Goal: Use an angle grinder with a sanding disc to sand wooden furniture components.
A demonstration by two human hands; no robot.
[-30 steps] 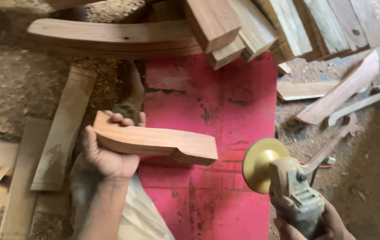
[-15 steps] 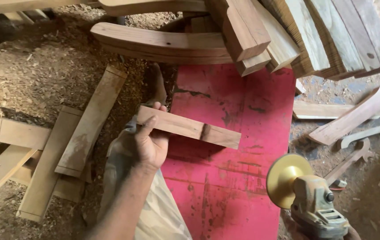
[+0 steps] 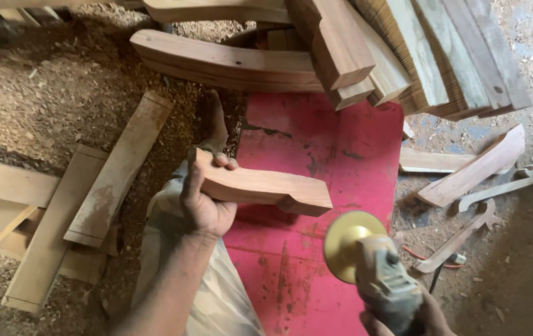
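Soft daylight falls from the upper right, washing out the pale plank stack (image 3: 441,56) while the sawdust floor (image 3: 42,99) at the upper left lies dimmer. My left hand (image 3: 204,199) and its wood piece (image 3: 260,185) cast a soft shadow on the red board (image 3: 335,149). My grinder (image 3: 378,274) blurs slightly, and frame corners smear.

Reddish-brown wood piece (image 3: 260,186), scuffed red board (image 3: 341,155) (disc (image 3: 344,242) yellow).

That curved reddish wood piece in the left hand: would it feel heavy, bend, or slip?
The curved reddish wood piece looks thick and solid, so probably stiff. The left hand holds it out by one end alone, suggesting modest weight. Its surface looks matte, so likely not slippery.
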